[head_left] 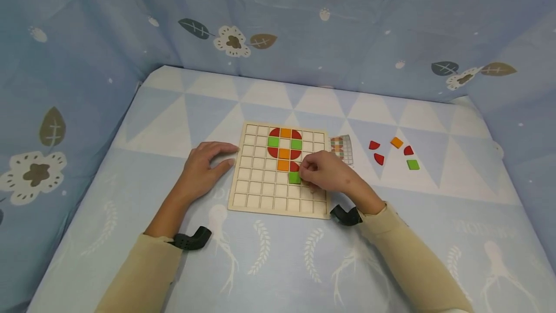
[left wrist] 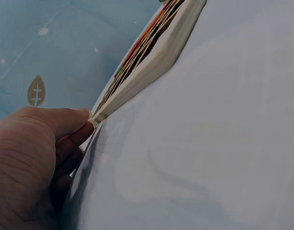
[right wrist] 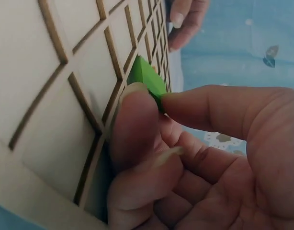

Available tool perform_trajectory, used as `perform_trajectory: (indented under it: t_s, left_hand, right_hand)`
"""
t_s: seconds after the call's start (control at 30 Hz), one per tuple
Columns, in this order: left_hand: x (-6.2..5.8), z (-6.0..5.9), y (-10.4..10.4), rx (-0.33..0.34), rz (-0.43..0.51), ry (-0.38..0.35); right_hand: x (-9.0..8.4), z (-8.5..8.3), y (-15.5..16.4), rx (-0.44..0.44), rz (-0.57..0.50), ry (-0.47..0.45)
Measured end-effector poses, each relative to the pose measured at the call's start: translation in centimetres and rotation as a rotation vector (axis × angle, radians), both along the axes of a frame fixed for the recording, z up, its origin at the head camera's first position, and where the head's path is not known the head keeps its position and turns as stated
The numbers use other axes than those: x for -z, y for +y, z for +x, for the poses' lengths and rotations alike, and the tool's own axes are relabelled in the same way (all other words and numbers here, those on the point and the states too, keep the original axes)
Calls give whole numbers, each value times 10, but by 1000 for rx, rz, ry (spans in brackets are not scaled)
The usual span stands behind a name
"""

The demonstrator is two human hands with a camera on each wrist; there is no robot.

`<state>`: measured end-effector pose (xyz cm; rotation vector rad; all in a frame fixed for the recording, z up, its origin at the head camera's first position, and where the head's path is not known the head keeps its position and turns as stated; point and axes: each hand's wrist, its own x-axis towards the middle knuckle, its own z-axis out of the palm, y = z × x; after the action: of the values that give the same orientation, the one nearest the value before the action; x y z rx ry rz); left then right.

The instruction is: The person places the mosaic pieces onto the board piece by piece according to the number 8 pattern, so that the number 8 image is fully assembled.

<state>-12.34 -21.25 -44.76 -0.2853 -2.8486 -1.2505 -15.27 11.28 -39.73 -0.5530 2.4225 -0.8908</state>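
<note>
A wooden grid board [head_left: 254,188] lies on the bed-like covered surface, with red quarter-round, orange square and green square pieces set in its upper middle cells. My right hand [head_left: 326,172] pinches a green square tile [right wrist: 149,79] between thumb and finger. The tile sits tilted against the grid ridges, just below a red quarter-round piece [head_left: 294,166] partly covered by my fingers. My left hand [head_left: 201,170] is at the board's left edge, its fingertips touching or nearly touching the rim; in the left wrist view they meet the board's corner [left wrist: 100,116].
A small printed pattern card [head_left: 341,149] lies beside the board's right edge, partly behind my right hand. Farther right are loose pieces: several red quarter-rounds [head_left: 379,159], an orange square [head_left: 396,142] and a green square [head_left: 413,164]. Patterned curtains [head_left: 304,28] hang behind and at the sides.
</note>
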Motion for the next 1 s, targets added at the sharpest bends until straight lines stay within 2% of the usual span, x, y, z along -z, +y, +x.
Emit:
perform_trajectory:
  t_s: [0.23,0.47,1.0]
  left_hand:
    - [0,0,0,-2,-15,2]
    - [-1,0,1,0,0,0]
    - [-1,-1,1,3,0,6]
  right_hand:
    - [-2,0,-1,-7,58,-20]
    - [-2,-2,-3,-21,97,2]
    - [6,6,-1,42,36,93]
